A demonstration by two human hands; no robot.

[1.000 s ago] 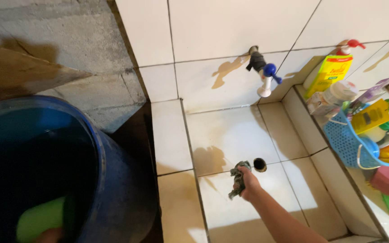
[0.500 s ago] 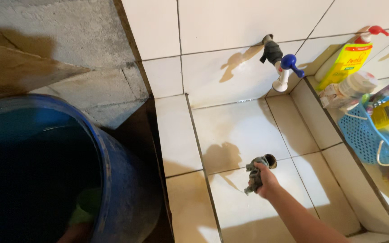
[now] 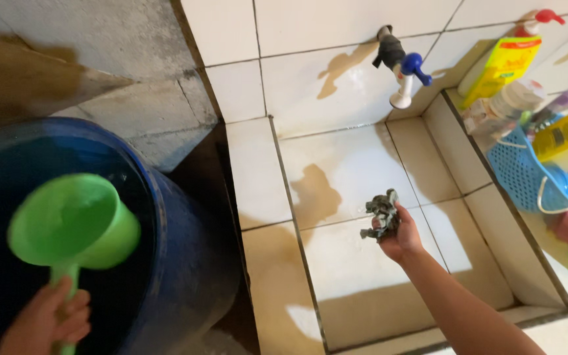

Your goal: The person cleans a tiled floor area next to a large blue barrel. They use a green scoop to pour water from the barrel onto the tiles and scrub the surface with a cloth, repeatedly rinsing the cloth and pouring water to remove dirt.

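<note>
1. Tiled wash basin [image 3: 356, 177], white, sunk below a wall tap [image 3: 402, 66]; the floor slopes so water can drain.
2. Blue barrel [image 3: 185, 250], standing just left of the basin, open-topped for dipping.
3. Green dipper [image 3: 73, 220], over the barrel's mouth; my left hand [image 3: 44, 322] is clenched round its handle.
4. Grey-green rag [image 3: 381, 213], bunched in my right hand [image 3: 399, 233], fingers closed on it, held above the basin floor.
5. Blue basket [image 3: 527, 177] of bottles, on the right ledge.

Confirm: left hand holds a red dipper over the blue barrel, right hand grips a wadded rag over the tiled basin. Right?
Not quite. In the head view the dipper in the left hand is green, not red. The rest holds: blue barrel, right hand gripping the rag over the tiled basin.
</note>
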